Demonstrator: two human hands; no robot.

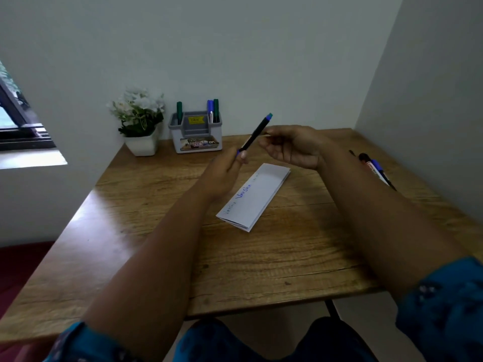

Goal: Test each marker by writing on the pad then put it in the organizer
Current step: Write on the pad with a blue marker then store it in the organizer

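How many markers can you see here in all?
6, perhaps more hidden. One dark marker with a blue end is held in both hands. Three stand in the grey plastic organizer: green, blue, green. Two lie on the wooden table at right.

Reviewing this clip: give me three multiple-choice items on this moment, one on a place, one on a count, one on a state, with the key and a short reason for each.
1. Where is the organizer?
A. At the table's back edge, beside the flower pot
B. On the floor
C. On the paper pad

2. How many markers stand in the organizer?
A. None
B. Three
C. Six

3. What is the state of the black marker?
A. Lying on the pad
B. Standing in the organizer
C. Held in the air between both hands

Key: 1 A, it sits against the wall, right of the pot. 2 B, one on its left side, two on its right. 3 C, the left hand grips its lower end and the right hand its middle.
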